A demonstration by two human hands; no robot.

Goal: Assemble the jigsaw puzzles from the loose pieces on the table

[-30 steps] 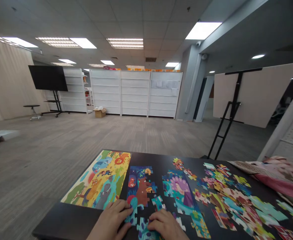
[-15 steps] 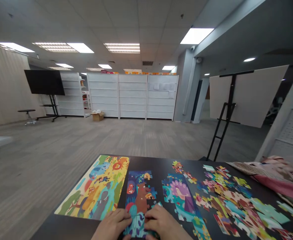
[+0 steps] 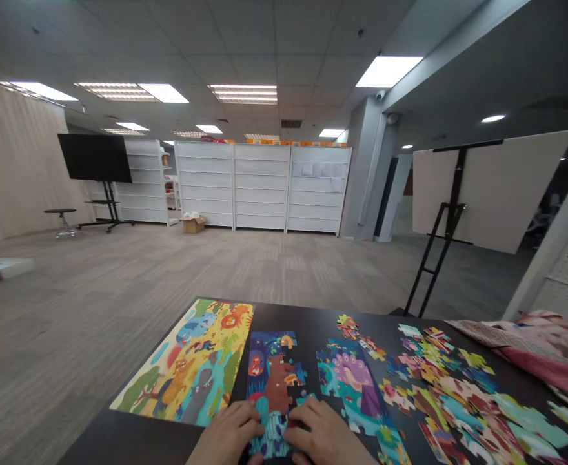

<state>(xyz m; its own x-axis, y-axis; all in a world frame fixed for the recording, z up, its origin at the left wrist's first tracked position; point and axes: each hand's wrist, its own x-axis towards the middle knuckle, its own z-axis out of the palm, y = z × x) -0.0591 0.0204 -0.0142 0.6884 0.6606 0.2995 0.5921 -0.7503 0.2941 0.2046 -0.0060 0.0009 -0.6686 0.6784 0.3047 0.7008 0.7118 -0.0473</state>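
A partly joined jigsaw puzzle (image 3: 277,386) with a brown bear on dark blue lies before me on the black table. My left hand (image 3: 235,434) grips the left edge of its lower, teal part, fingers curled and thumb near the bottom. From the other side my right hand (image 3: 320,434) has its bent fingers on the right edge of the same part. The hands hide portions of both edges. Just right of them lies a second joined section (image 3: 356,387) with a purple peacock.
Left of the puzzle lies a bright animal picture sheet (image 3: 194,368). Many loose puzzle pieces (image 3: 463,400) are heaped on the right, some overlapping. A pink and beige cloth (image 3: 550,352) covers the table's right edge. An easel (image 3: 439,248) stands beyond the table.
The view has shifted slightly, so everything sits a little further right. Both hands stay at the lower part of the bear puzzle, with barely any finger movement.
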